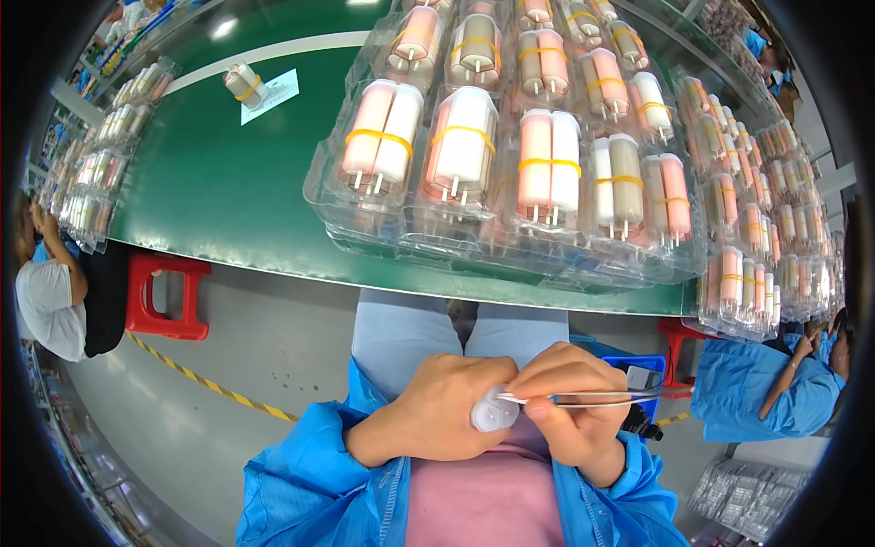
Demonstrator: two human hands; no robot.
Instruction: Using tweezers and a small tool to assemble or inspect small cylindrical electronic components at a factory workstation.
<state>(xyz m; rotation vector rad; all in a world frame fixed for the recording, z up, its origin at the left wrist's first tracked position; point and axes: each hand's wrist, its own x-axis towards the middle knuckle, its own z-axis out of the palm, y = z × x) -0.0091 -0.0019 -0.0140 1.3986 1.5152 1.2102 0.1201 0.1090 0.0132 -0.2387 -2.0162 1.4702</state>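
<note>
Over my lap, my left hand is closed around a pale, whitish piece with a rounded end; the rest of it is hidden in the fingers. My right hand pinches metal tweezers, whose back ends stick out to the right. At the tweezers' front, a small white bit shows by the fingertips, touching or just over the pale piece; I cannot tell which.
Ahead, a green table bears stacked clear plastic trays of pink, white and grey paired tubes with yellow bands. A banded pair stands by a paper. Red stools, a blue bin and co-workers flank me.
</note>
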